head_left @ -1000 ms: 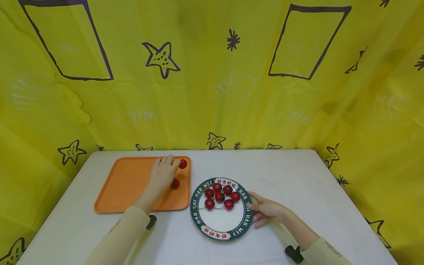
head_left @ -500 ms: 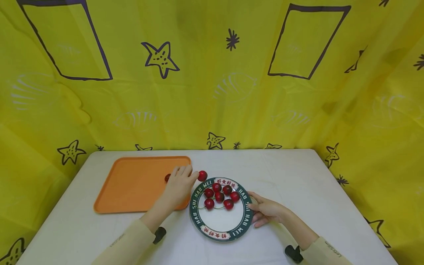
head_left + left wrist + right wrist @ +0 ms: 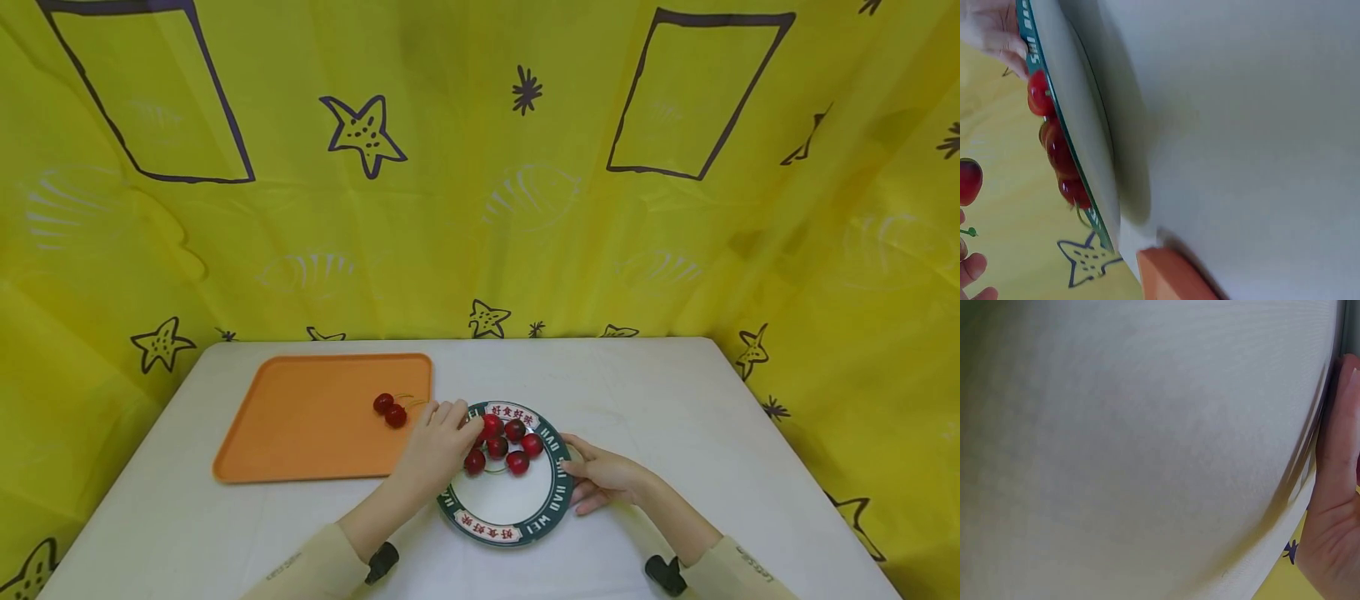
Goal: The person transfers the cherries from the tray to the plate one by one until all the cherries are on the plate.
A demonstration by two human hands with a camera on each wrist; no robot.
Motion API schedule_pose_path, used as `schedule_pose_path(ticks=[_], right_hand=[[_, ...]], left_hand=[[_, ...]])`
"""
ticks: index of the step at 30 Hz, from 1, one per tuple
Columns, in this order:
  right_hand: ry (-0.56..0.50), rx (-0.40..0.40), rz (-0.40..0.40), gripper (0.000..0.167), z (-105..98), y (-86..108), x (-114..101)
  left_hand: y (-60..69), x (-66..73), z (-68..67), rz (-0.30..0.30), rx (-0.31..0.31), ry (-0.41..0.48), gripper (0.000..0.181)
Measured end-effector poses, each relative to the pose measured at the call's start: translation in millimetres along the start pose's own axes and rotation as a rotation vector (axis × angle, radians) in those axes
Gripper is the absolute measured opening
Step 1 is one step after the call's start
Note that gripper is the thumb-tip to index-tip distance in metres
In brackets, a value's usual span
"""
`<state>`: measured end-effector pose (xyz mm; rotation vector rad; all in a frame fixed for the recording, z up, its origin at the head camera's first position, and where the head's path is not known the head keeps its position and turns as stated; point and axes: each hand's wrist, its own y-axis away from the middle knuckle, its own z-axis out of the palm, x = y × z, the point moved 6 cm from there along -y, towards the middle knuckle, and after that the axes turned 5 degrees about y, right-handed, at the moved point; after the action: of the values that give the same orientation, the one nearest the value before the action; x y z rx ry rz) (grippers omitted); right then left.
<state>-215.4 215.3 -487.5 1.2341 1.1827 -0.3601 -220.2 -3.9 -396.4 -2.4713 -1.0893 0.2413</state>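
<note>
My left hand (image 3: 442, 442) is over the left rim of the plate and holds a red cherry (image 3: 969, 181) at its fingertips. In the left wrist view this cherry is apart from the plate, and a green stem shows beside the fingers. Several dark red cherries (image 3: 518, 463) lie on the white plate (image 3: 506, 504) with a green lettered rim. My right hand (image 3: 606, 473) grips the plate's right edge, thumb at the rim and fingers lower down. On the right part of the orange tray (image 3: 315, 417) lie two cherries (image 3: 395, 416) with stems.
The tray and plate are on a white-covered table (image 3: 660, 392), the tray to the left of the plate. A yellow patterned curtain (image 3: 450, 250) hangs behind the table and along both sides.
My left hand has moved from the tray rightward and nearer, carrying a cherry over the plate. Both tray cherries are now uncovered. The right hand and plate have stayed put.
</note>
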Motion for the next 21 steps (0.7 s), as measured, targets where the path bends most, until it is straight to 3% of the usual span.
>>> schedule_pose_path(ticks=[13,21], right_hand=[[-0.002,0.005,-0.003,0.058,0.9,1.2,-0.1],[0.018,-0.002,-0.013,0.059,1.0,3.6,-2.8]], left_hand=[[-0.1,36.1,17.9,0.06,0.036,0.047,0.017],[1.0,57.5,34.8,0.113,-0.07,0.054,0.018]])
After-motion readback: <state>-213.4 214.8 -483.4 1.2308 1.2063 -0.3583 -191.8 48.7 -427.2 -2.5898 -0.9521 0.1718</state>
